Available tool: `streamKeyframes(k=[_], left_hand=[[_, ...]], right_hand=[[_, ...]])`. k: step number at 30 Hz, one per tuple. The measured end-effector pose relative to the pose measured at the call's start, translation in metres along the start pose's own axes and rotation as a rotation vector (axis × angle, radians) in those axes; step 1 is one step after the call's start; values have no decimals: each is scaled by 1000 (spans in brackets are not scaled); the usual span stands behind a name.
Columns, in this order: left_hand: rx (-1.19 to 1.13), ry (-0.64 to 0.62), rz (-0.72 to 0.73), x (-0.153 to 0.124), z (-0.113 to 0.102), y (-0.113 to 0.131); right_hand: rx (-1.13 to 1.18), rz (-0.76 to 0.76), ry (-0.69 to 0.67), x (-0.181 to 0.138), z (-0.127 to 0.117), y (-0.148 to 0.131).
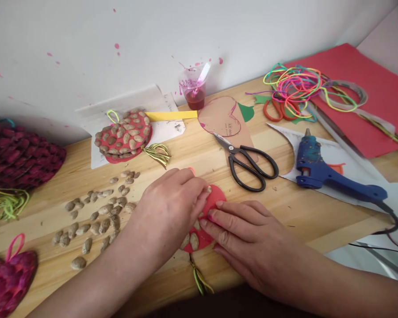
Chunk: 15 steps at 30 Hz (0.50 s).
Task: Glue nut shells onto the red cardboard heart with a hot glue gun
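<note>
Table (311, 212): pale wood against a white wall spattered pink; my work lies near its front edge.
Red disc (217, 198): flat on the table between my hands, partly covered with shells, with a yellow-green tassel (200, 279) trailing toward me.
Left hand (172, 207): fingers curled, tips on a shell (208, 190) at the disc's upper edge; I cannot tell whether they pinch it or only press it.
Right hand (248, 238): fingers flat and released, tips pinning the disc.
Step, as I judge it: press the shell straight down, snug to its neighbours, with the disc held steady.
Surroundings: loose shells (96, 216) lie to my left, scissors (252, 165) and glue gun (321, 172) beyond the disc.
Obstacle: the gun's cable (384, 221) runs near my right forearm, the likeliest snag.
</note>
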State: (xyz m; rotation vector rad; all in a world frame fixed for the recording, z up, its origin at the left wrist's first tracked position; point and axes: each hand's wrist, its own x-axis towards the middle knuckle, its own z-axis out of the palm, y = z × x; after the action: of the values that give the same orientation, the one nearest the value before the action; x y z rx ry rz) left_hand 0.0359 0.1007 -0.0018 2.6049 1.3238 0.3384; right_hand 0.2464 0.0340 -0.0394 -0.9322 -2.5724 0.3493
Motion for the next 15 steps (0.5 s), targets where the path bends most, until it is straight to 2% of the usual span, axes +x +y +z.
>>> streamKeyframes(k=[10,15], left_hand=[[6,-31,-17,-1,-1,-1],[-53,-1,-58,0,-11,-4]], right_hand=[[7,-11,-40,-2,0,2],[3,-13,-44,-3,1,3]])
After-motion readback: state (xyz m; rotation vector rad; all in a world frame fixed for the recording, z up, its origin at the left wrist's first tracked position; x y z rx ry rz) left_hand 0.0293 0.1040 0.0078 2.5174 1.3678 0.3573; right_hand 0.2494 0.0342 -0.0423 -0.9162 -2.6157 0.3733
